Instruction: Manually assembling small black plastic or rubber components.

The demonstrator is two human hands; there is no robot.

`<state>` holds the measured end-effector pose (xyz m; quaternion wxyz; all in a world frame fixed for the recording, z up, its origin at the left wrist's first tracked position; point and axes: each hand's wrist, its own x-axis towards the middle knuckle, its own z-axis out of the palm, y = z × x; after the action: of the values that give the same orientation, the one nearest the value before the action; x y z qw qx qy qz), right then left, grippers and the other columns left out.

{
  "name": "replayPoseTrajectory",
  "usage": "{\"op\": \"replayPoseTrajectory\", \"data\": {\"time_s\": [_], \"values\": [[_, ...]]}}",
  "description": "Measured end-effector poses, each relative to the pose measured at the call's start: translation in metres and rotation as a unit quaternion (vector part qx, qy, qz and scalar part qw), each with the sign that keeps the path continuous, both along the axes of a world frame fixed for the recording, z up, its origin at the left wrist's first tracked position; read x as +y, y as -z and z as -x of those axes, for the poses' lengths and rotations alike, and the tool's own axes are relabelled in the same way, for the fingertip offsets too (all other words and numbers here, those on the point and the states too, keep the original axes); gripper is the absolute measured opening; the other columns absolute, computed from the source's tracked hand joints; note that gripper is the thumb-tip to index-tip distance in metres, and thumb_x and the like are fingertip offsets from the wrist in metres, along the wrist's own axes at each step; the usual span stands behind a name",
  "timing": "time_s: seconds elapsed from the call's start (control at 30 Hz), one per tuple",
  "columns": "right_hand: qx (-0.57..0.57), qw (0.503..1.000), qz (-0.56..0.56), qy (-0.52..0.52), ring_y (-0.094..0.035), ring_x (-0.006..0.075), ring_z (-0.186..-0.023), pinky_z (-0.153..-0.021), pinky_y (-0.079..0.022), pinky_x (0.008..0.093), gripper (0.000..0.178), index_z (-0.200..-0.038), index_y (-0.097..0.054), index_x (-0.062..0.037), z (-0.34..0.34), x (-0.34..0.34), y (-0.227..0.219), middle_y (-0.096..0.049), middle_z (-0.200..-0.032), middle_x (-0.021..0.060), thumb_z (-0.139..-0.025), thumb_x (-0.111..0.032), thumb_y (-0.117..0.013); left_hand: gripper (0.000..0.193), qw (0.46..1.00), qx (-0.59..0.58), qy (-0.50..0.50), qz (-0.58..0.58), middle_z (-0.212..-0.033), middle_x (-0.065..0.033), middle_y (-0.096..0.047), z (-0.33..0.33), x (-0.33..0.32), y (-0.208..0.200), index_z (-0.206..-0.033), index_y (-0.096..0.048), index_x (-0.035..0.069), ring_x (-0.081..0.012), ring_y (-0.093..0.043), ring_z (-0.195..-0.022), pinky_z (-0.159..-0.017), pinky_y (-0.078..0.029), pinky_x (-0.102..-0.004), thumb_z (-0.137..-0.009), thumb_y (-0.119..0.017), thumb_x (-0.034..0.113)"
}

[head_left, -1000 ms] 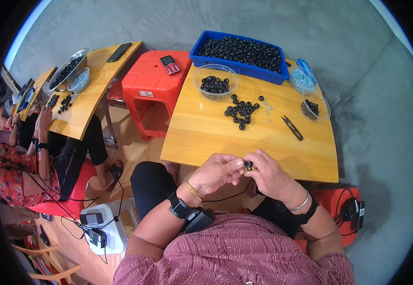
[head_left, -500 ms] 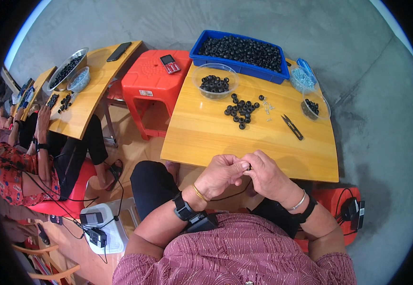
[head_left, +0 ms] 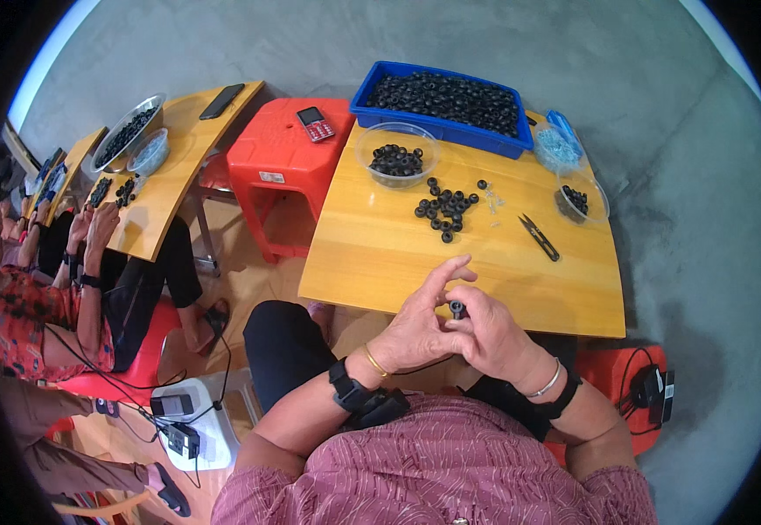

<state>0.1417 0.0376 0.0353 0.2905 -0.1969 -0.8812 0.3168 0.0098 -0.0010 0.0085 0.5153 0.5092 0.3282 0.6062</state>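
Above my lap, just off the table's near edge, my right hand [head_left: 492, 337] pinches a small black ring-shaped piece [head_left: 457, 308] with a hole in it. My left hand [head_left: 415, 325] is close against it, fingers raised and spread, its thumb under the right hand's fingers. Beyond my hands, a loose cluster of similar black pieces [head_left: 444, 208] lies on the yellow table [head_left: 372, 271]. Several tiny pale pieces [head_left: 492, 201] lie beside the cluster. To the right rests a pair of black thread snips [head_left: 540, 238].
A blue tray [head_left: 442, 122] heaped with black pieces stands at the back. Clear bowls [head_left: 363, 157] hold black pieces, and a bag of light blue bits [head_left: 560, 144] lies right. A red stool [head_left: 275, 144] carries a phone [head_left: 315, 124]. Other people sit at tables on the left.
My left fingers have lifted and spread away from the pinch, leaving the black piece showing in my right hand. At left, another person's legs have come into view.
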Motion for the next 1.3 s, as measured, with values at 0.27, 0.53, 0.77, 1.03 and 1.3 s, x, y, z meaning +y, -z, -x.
{"op": "replayPoseTrajectory", "data": {"time_s": [0.27, 0.53, 0.77, 1.03, 1.3], "values": [[0.012, 0.998, -0.056, -0.001, -0.054, 0.0361, -0.068, -0.059, -0.044, 0.0383, 0.03, -0.099, -0.04, 0.0025, -0.005, -0.005, 0.007, -0.052, -0.074, 0.0204, -0.073, -0.004, -0.055, 0.077, 0.945, 0.247, -0.097, -0.189, -0.085, -0.0118, -0.053, 0.002, 0.009, 0.018, -0.102, -0.047, 0.002, -0.0248, -0.056, -0.073, -0.063, -0.046, -0.0299, -0.054, -0.064, 0.059], [0.011, 0.997, -0.082, 0.003, -0.054, 0.0357, -0.066, -0.057, -0.044, 0.0373, 0.032, -0.099, -0.04, 0.0023, -0.004, -0.005, 0.006, -0.052, -0.073, 0.019, -0.072, -0.002, -0.056, 0.074, 0.938, 0.269, -0.113, -0.185, -0.08, -0.0112, -0.054, 0.003, 0.007, 0.017, -0.098, -0.048, 0.003, -0.0274, -0.057, -0.068, -0.06, -0.046, -0.0315, -0.055, -0.061, 0.062], [0.036, 0.998, -0.05, 0.001, -0.055, 0.0355, -0.068, -0.059, -0.045, 0.0374, 0.034, -0.101, -0.04, 0.0, -0.002, -0.005, 0.001, -0.053, -0.076, 0.0181, -0.071, 0.0, -0.056, 0.073, 0.95, 0.241, -0.103, -0.169, -0.082, -0.0103, -0.055, 0.0, 0.007, 0.014, -0.1, -0.047, 0.002, -0.0239, -0.057, -0.066, -0.059, -0.046, -0.0299, -0.057, -0.063, 0.059], [-0.025, 0.997, -0.068, 0.027, -0.051, 0.0327, -0.075, -0.064, -0.043, 0.0361, 0.039, -0.102, -0.044, -0.003, -0.014, 0.007, 0.001, -0.05, -0.082, 0.0147, -0.067, 0.002, -0.06, 0.033, 0.976, -0.075, 0.111, 0.172, -0.063, -0.0007, -0.052, 0.027, 0.008, 0.02, -0.099, -0.056, 0.0, -0.0065, -0.047, -0.052, -0.047, -0.038, -0.0177, -0.082, -0.059, 0.027], [0.031, 0.992, -0.123, 0.005, -0.046, 0.026, -0.075, -0.063, -0.042, 0.0331, 0.043, -0.105, -0.048, -0.0038, -0.013, 0.017, 0.017, -0.045, -0.086, 0.0105, -0.065, -0.001, -0.064, 0.021, 0.95, -0.151, 0.151, 0.228, -0.067, -0.0021, -0.055, 0.024, 0.012, 0.018, -0.095, -0.058, -0.001, -0.0063, -0.047, -0.053, -0.046, -0.039, -0.0176, -0.082, -0.058, 0.015]]}}
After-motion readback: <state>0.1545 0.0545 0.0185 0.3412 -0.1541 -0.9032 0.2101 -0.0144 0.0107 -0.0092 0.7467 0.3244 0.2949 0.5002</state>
